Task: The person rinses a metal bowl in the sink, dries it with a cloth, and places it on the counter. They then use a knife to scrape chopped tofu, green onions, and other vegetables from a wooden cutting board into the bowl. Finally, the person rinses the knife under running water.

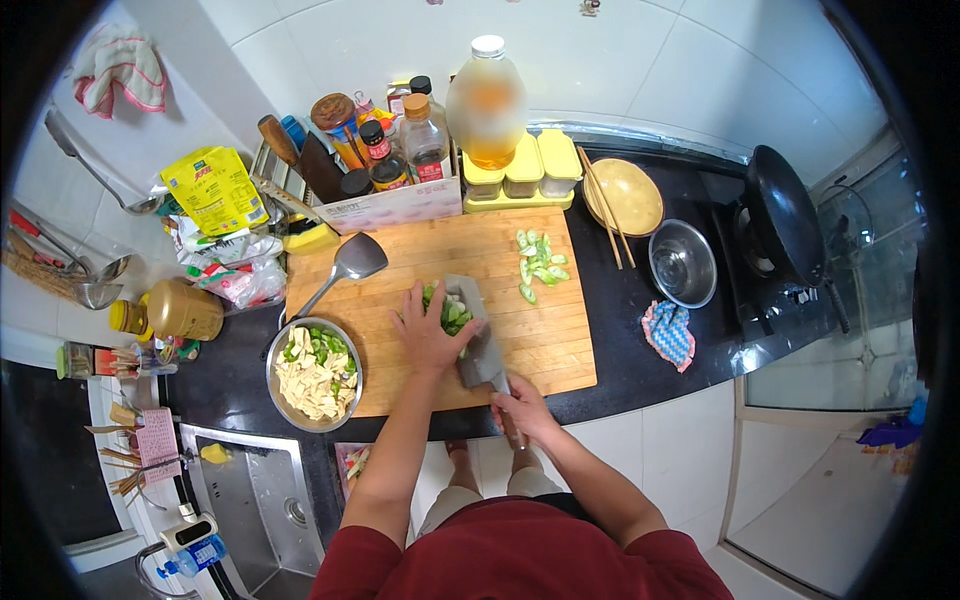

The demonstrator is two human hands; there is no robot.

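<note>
My right hand [522, 408] grips the handle of a cleaver [482, 345], whose broad blade lies over the wooden cutting board [410, 250]. Fingers spread, my left hand [430, 330] rests over a heap of cut green vegetable pieces [455, 312] against the blade and partly covers them. More pale-centred green slices [542, 265] are scattered at the board's far right. Left of my left hand stands a metal bowl [272, 385] of cream-coloured strips and green pieces. A metal spatula [360, 257] lies across the board's left side.
Behind the board are a box [395, 203] of bottles and yellow-lidded seasoning containers [522, 170]. To the right are a yellow bowl [640, 200] with chopsticks, a metal basin [683, 265], a folded cloth [668, 335] and a black wok [785, 215]. A sink [240, 500] lies at lower left.
</note>
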